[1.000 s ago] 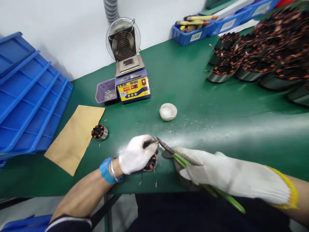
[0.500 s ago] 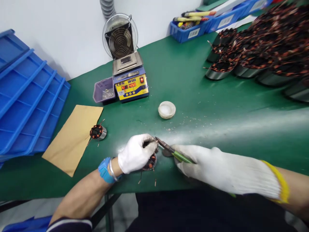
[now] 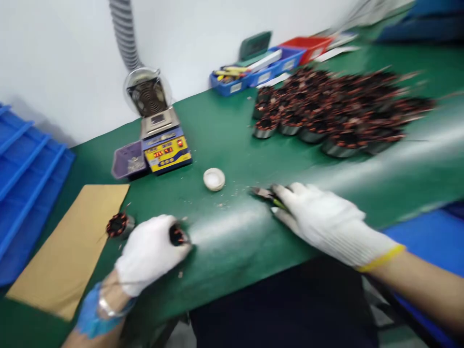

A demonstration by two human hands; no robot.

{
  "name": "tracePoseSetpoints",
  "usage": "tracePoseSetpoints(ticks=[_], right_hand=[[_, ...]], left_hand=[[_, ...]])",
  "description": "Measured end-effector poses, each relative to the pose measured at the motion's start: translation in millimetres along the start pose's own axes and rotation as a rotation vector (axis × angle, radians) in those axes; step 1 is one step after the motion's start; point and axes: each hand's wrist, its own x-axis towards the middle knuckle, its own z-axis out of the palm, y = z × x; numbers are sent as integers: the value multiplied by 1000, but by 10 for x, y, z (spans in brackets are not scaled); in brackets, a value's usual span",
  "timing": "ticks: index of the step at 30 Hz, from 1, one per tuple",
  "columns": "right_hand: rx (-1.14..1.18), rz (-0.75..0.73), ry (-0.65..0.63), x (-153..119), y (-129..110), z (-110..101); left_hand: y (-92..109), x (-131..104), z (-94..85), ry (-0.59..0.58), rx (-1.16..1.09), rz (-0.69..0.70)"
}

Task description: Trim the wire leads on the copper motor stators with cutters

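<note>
Coil [image 3: 177, 235]: low and left of centre in the frame, inside the left hand [image 3: 154, 251], its black-and-copper face partly showing beside the thumb.
Left hand: curled around the coil's outside; I take it this grip steadies the coil and leaves its open face uncovered.
Right hand [image 3: 319, 217]: right of centre, closed over the cutters [image 3: 263, 193], most of the green handle hidden from me beneath the palm.
Cutters: tips pointing left, well apart from the coil; blur stops me telling whether they touch the table [image 3: 232, 270].
Second coil [image 3: 125, 226]: at left, by the edge of a brown sheet [image 3: 68, 241], near the left hand; I guess it sits there to stay separate from the pile [image 3: 326, 113].
Pile: upper right, many similar coils packed close, presumably to save room.
Purple tray [image 3: 115, 165]: left of centre, just beside the machine [image 3: 168, 157], with silvery bits inside.
White bowl [image 3: 214, 187]: mid-frame, pale inside; I cannot tell its contents.
Blue bin [image 3: 225, 90]: top middle, yellow sticks poking out.
Red bin [image 3: 310, 46]: upper right, too blurred for me to see inside.
</note>
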Motion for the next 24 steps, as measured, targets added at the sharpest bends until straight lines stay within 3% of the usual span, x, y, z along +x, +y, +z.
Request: tracePoseSetpoints(ticks=[4,6,9,11,13,16,18,20,22,24], right_hand=[[-64,56,11,-25,114,-126],[-34,54,146,2,258,-159],[-124,161,387,131,638,-160],[-232,237,419,286,937,-135],[-282,245,363,460,1190,-120],[-284,226,315,616,1363,-190],[-282,201,306,584,1292,-291],[-273,139,307,446,1053,-376],[-241,3,306,246,659,-388],[-168,-255,338,33,174,-321]], left_hand=[[-428,160,-147,93,188,-86],[-574,220,-194,148,267,-147],[-608,239,-177,342,407,-137],[-520,251,-70,536,394,4],[-390,287,101,813,277,197],[-217,343,371,867,157,446],[-140,347,489,891,83,512],[-73,318,539,925,-24,527],[25,272,535,914,-169,506],[172,231,504,816,-336,443]])
